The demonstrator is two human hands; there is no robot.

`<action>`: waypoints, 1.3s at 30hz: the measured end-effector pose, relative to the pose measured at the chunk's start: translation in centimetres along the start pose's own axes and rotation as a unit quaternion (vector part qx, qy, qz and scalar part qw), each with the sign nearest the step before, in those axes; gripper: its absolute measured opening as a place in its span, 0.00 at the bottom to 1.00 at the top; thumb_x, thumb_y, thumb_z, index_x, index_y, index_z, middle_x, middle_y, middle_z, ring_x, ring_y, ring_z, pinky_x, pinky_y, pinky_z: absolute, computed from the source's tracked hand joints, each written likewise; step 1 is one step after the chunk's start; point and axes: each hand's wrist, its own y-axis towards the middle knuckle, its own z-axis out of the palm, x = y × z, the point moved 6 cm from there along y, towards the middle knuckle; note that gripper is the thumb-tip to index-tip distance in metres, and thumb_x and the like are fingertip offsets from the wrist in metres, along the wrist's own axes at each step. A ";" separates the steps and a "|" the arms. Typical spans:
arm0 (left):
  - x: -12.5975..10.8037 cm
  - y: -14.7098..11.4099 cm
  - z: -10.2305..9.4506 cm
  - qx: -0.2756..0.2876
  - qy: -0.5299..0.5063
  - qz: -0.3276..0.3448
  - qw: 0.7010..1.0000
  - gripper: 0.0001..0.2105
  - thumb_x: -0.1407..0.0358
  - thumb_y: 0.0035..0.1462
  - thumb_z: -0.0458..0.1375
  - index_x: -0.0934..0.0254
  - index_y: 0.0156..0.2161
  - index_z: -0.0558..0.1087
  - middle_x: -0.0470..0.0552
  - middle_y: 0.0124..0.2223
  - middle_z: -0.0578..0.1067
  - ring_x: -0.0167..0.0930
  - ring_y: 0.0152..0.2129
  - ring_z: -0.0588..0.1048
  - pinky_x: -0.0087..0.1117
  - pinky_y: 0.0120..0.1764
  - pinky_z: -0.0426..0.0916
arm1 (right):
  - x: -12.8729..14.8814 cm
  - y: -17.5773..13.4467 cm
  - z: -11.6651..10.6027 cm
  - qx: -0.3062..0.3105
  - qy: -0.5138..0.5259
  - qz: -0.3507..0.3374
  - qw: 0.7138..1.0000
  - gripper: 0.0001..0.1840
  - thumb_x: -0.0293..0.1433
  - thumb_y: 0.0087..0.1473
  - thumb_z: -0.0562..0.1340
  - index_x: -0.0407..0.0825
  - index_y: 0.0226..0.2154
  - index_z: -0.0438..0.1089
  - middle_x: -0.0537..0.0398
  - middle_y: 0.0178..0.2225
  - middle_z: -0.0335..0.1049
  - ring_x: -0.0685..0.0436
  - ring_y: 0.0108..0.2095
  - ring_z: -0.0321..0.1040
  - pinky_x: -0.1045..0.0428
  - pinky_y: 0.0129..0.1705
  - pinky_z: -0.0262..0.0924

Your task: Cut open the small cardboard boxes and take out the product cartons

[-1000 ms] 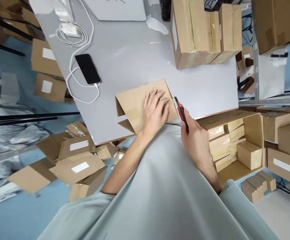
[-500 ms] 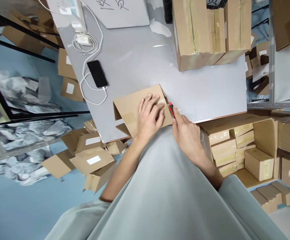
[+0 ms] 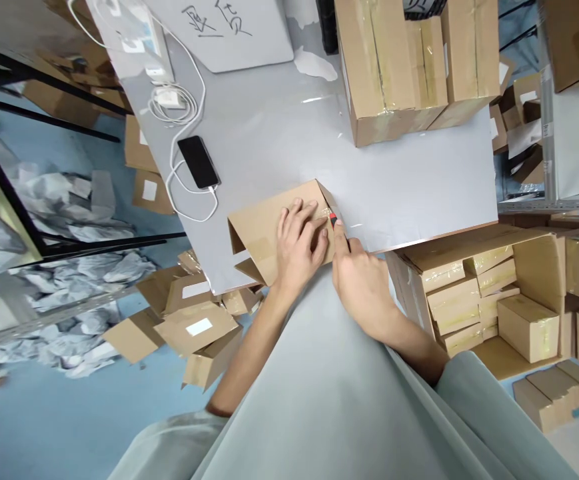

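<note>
A brown cardboard box [image 3: 262, 227] lies at the front edge of the grey table [image 3: 259, 133], its left end open with flaps sticking out. Flat on top of the box rests my left hand [image 3: 300, 243], fingers stretched out. My right hand [image 3: 362, 283] is closed around a red and black box cutter [image 3: 334, 218], index finger laid along it. The cutter's tip is at the taped right end of the box; its blade is hidden from me.
Taped boxes [image 3: 384, 73] stand at the table's back right. A phone [image 3: 198, 162] on a white cable lies at the left, near a power strip [image 3: 156, 57]. Below the table's right edge, a large open carton [image 3: 534, 267] holds small boxes. Discarded boxes [image 3: 199, 323] are heaped at lower left.
My right hand has shifted slightly left and turned more upright, so less of the cutter shows. My left hand stays on the box. The whole view has moved a little.
</note>
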 end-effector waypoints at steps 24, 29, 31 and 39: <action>0.1 -0.6 -0.1 -0.031 0.012 0.001 0.999 0.10 0.61 0.76 0.57 0.58 0.53 0.80 0.59 0.69 0.79 0.46 0.76 0.67 0.58 0.78 0.53 | -9.6 -6.6 -1.2 -0.212 0.163 0.021 0.963 0.24 0.42 0.76 0.57 0.52 0.66 0.75 0.51 0.35 0.84 0.39 0.28 0.77 0.51 0.28 0.61; 0.1 -0.4 -0.3 -0.032 0.035 0.006 0.999 0.12 0.61 0.76 0.56 0.57 0.54 0.81 0.59 0.68 0.80 0.44 0.74 0.70 0.58 0.77 0.56 | -20.1 5.0 3.1 -0.281 0.345 0.072 0.893 0.20 0.48 0.68 0.64 0.50 0.46 0.80 0.51 0.35 0.82 0.39 0.35 0.76 0.49 0.40 0.68; 0.3 -0.4 -0.1 -0.029 0.040 0.002 0.999 0.12 0.60 0.76 0.57 0.58 0.54 0.81 0.59 0.68 0.79 0.45 0.73 0.70 0.58 0.77 0.57 | -25.4 10.0 6.2 -0.307 0.410 0.119 0.851 0.17 0.44 0.64 0.64 0.47 0.42 0.78 0.50 0.34 0.80 0.41 0.35 0.74 0.48 0.41 0.69; 2.4 -2.6 -5.3 -0.171 0.043 -0.087 0.980 0.13 0.58 0.71 0.63 0.55 0.57 0.80 0.60 0.69 0.75 0.47 0.74 0.68 0.59 0.79 0.54 | -37.0 16.1 15.0 -0.296 0.388 0.312 0.816 0.15 0.39 0.60 0.64 0.44 0.37 0.78 0.54 0.27 0.70 0.40 0.32 0.68 0.46 0.39 0.68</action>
